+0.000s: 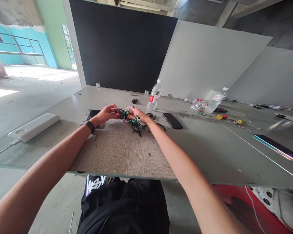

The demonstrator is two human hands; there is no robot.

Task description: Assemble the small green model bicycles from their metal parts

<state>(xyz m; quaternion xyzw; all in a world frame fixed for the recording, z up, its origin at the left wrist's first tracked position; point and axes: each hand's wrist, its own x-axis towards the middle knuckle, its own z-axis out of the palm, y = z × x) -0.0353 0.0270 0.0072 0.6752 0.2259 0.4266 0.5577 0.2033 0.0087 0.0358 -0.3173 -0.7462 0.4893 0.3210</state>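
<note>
A small green toy bicycle [132,121] with black wheels is held in both hands just over the brown textured mat [127,152]. My left hand [107,113], with a dark watch on its wrist, pinches the bicycle at its left wheel [121,113]. Behind the frame, my right hand [138,114] grips the bicycle, its fingers partly hidden by it. The other wheel [137,127] hangs toward me, close to the mat. A loose small black wheel [151,116] lies just right of my right hand. Another dark curved piece [161,126] is partly covered by my right forearm.
A white power bank [35,126] with a cable lies left. One dark phone [173,120] rests right of my hands; another dark object [94,113] sits behind my left wrist. Water bottles [154,96] [216,100] stand farther back. Small coloured parts [222,116] and another phone [277,147] lie right.
</note>
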